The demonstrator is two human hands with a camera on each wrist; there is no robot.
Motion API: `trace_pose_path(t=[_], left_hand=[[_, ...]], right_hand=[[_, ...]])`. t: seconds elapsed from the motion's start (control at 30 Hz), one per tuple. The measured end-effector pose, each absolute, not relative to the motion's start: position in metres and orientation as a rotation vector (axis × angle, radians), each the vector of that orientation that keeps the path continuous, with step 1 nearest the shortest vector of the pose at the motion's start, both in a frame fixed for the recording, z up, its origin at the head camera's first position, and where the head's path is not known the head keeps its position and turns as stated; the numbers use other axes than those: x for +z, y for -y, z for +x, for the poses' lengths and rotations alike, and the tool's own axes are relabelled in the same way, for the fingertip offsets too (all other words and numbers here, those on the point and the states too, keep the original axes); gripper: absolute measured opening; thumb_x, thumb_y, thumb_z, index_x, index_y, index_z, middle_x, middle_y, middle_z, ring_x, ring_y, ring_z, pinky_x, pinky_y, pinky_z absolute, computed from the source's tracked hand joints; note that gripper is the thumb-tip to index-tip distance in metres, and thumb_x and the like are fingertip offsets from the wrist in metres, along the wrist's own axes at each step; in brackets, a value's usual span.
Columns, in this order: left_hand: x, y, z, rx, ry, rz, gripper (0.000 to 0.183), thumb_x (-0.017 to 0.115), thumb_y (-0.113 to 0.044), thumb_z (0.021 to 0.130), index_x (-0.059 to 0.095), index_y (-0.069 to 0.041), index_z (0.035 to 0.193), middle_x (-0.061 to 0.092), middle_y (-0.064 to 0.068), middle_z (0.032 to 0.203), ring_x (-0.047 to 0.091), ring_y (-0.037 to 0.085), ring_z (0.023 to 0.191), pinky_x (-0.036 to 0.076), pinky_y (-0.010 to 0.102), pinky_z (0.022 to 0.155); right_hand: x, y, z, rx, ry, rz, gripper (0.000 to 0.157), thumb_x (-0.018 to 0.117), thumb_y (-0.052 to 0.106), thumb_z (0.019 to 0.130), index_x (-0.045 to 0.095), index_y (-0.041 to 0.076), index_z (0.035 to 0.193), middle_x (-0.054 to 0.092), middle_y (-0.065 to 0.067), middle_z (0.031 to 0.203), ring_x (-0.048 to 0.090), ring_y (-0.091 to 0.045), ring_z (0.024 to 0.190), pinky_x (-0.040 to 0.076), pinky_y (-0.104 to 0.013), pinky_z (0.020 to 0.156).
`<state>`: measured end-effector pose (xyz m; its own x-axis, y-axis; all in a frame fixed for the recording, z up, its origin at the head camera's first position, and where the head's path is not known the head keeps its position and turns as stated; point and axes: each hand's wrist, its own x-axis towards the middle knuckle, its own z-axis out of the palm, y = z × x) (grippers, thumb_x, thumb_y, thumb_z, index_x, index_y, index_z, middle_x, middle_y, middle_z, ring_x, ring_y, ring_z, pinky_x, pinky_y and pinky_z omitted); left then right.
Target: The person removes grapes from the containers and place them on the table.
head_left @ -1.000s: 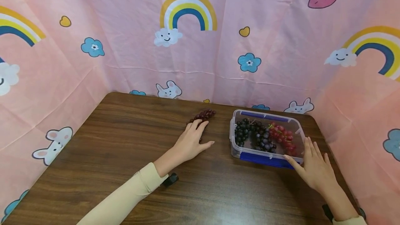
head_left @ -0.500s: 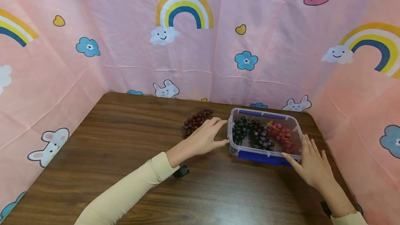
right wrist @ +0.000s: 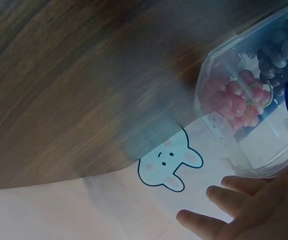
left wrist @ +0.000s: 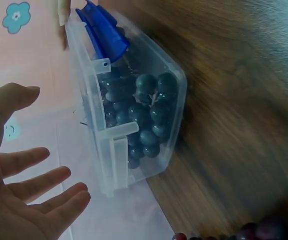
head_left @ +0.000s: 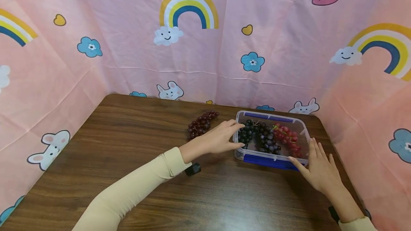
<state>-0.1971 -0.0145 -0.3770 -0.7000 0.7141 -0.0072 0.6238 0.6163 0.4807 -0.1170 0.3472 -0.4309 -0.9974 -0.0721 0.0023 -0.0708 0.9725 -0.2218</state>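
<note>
A clear plastic food box (head_left: 300, 121) with blue latches (head_left: 268, 161) stands on the table's right side. Black grapes (head_left: 246, 133), dark purple grapes (head_left: 269, 142) and red grapes (head_left: 285, 134) show inside it. My left hand (head_left: 222, 137) is spread at the box's left end, fingers and thumb loosely apart and overlapping its rim in the head view. In the left wrist view, that hand's fingers (left wrist: 38, 177) are relaxed and grip nothing. My right hand (head_left: 322, 170) lies at the front right corner, fingers straight along the right side and thumb at the front edge.
A bunch of dark red grapes (head_left: 200, 124) lies on the brown wooden table (head_left: 138, 131), left of the box and behind my left forearm. Pink patterned cloth (head_left: 128, 56) hangs around the table's back and sides, near the right hand's side too.
My left hand has moved right, away from above the dark red grapes to the box's left end, uncovering that bunch. The right hand stays at the box's right corner.
</note>
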Motion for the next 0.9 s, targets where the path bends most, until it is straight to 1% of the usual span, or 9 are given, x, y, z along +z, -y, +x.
trace_pose_path(t=[0.13, 0.37, 0.6, 0.77, 0.9], left_hand=[[-0.372, 0.006, -0.203, 0.651, -2.620, 1.120, 0.065, 0.064, -0.039, 0.107, 0.044, -0.006, 0.159, 0.050, 0.015, 0.154, 0.055, 0.031, 0.135, 0.049, 0.045, 0.109], [-0.363, -0.011, -0.213, 0.588, -2.555, 1.074, 0.067, 0.063, -0.039, 0.107, 0.042, -0.006, 0.161, 0.047, 0.017, 0.157, 0.051, 0.031, 0.141, 0.047, 0.043, 0.113], [-0.364, -0.030, -0.225, 0.511, -2.521, 1.067, 0.068, 0.065, -0.035, 0.107, 0.040, -0.004, 0.161, 0.046, 0.019, 0.158, 0.051, 0.029, 0.142, 0.047, 0.040, 0.112], [-0.368, -0.038, -0.240, 0.481, -2.487, 1.073, 0.070, 0.064, -0.033, 0.107, 0.037, 0.000, 0.162, 0.042, 0.020, 0.163, 0.043, 0.031, 0.150, 0.042, 0.042, 0.119], [-0.372, -0.045, -0.249, 0.431, -2.499, 1.052, 0.071, 0.065, -0.034, 0.106, 0.037, 0.001, 0.162, 0.043, 0.018, 0.164, 0.039, 0.030, 0.153, 0.039, 0.040, 0.121]], right_hand=[[-0.430, -0.348, -0.118, -0.347, -3.104, -0.110, 0.111, 0.046, 0.068, 0.105, 0.002, -0.016, 0.162, 0.012, -0.044, 0.164, 0.016, -0.062, 0.152, 0.017, -0.084, 0.111], [-0.430, -0.348, -0.118, -0.332, -3.101, -0.109, 0.111, 0.046, 0.068, 0.105, 0.001, -0.016, 0.162, 0.011, -0.043, 0.165, 0.017, -0.062, 0.152, 0.017, -0.084, 0.110], [-0.428, -0.348, -0.117, -0.334, -3.110, -0.114, 0.110, 0.047, 0.067, 0.105, 0.003, -0.017, 0.161, 0.014, -0.044, 0.164, 0.018, -0.062, 0.151, 0.018, -0.084, 0.110], [-0.428, -0.347, -0.118, -0.336, -3.107, -0.116, 0.110, 0.047, 0.067, 0.105, 0.003, -0.017, 0.161, 0.014, -0.045, 0.163, 0.019, -0.063, 0.151, 0.018, -0.085, 0.110], [-0.429, -0.347, -0.117, -0.330, -3.109, -0.117, 0.110, 0.047, 0.067, 0.105, 0.005, -0.017, 0.161, 0.016, -0.045, 0.163, 0.020, -0.063, 0.150, 0.018, -0.085, 0.110]])
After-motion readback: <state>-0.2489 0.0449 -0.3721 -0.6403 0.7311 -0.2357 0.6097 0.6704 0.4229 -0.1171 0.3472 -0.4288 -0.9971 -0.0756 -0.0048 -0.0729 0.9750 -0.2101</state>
